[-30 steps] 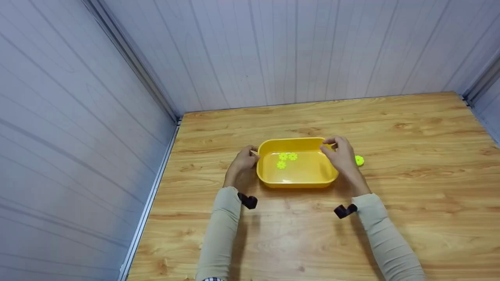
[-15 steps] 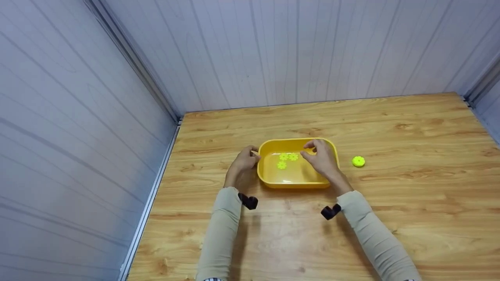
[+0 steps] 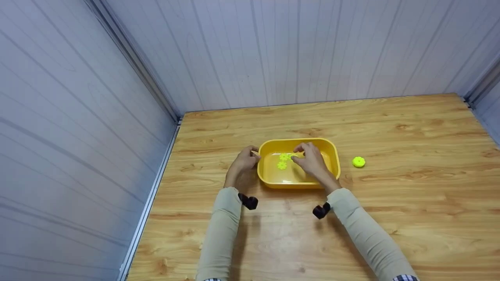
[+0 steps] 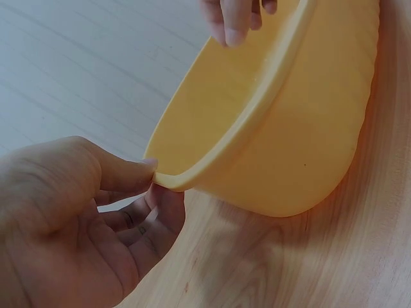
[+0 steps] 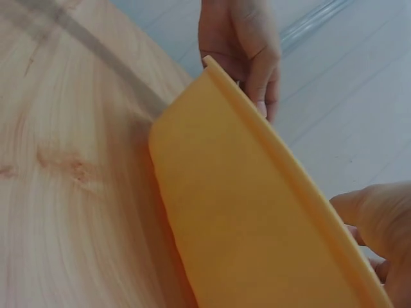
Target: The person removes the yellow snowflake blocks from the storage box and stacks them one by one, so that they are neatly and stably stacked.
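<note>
We note the left hand (image 3: 243, 160) pinching the yellow basin (image 3: 291, 185) by its left rim. Right hand (image 3: 312, 160) over the interior, thumb and fingertips apart, beside three lime flower pieces (image 3: 282, 166) on the basin floor. Lime disc (image 3: 358, 162) on the wooden table (image 3: 429, 187), right of the basin.

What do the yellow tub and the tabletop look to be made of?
Yellow tub: probably moulded plastic, smooth and slightly glossy, with rounded corners and a glint inside. Tabletop: wood or printed laminate, semi-gloss; grain and knots show under a soft sheen.
</note>
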`<control>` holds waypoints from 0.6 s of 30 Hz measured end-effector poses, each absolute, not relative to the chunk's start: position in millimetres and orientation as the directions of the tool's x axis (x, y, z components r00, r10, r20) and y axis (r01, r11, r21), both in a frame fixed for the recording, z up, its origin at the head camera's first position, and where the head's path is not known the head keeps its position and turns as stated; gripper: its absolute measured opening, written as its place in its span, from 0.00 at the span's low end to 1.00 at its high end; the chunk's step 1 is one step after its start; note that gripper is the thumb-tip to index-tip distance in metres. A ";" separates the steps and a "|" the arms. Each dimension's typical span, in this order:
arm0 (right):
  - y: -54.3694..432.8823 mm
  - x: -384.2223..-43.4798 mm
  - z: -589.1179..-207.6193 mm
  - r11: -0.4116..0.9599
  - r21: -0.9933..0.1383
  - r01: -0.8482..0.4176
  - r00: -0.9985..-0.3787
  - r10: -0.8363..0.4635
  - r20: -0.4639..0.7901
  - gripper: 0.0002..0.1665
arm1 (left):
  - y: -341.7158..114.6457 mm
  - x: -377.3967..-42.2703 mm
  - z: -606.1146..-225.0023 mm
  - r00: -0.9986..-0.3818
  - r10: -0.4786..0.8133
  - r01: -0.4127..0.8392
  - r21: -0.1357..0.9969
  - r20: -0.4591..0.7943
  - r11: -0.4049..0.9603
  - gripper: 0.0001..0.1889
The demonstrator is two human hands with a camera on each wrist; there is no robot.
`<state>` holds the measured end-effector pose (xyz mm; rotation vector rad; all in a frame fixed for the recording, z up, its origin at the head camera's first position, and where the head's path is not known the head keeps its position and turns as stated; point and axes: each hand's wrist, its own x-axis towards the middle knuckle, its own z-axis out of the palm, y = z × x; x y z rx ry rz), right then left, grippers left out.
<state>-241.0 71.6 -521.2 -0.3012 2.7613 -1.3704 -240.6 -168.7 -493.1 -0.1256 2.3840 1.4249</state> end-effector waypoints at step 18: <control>49.1 -243.0 -525.3 0.774 -0.577 -0.259 -0.937 -0.345 -0.043 0.14 | -169.3 -242.5 -494.0 -0.932 0.102 -0.249 0.816 -0.349 0.521 0.16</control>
